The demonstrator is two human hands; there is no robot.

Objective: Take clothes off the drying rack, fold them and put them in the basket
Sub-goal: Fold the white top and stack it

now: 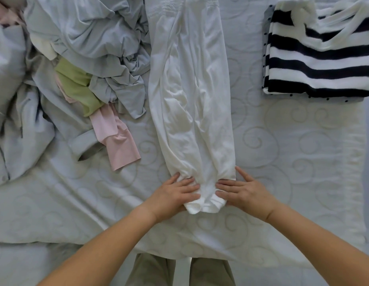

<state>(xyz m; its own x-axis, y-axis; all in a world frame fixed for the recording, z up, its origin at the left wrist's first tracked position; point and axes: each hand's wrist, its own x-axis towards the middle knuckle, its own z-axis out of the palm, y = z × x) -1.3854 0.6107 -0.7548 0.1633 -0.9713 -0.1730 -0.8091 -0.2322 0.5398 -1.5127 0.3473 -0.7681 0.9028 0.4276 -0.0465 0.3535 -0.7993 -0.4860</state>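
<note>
Fingers (189, 186) of the left hand (175, 196) lie straight and slightly spread, pressing flat on the near cuffed end of the long white knit garment (189, 100). The right hand (244, 193) mirrors it, fingers (224, 185) extended and pointing inward across the other cuff, thumb splayed away along the fabric's edge. Both forearms reach forward and converge, palms down. The garment lies as a narrow lengthwise strip up the middle of the pale bed cover quilted with swirls (303, 141). Faint stitched marks near its far end are too blurred to read. To the right, well apart, a folded black-and-white striped sweater (319, 65) sits on a dotted grey piece (266, 38). To the left lies a rumpled heap of pale grey-blue clothes (92, 38) with a green item (76, 83) and a pink one (115, 139).
</note>
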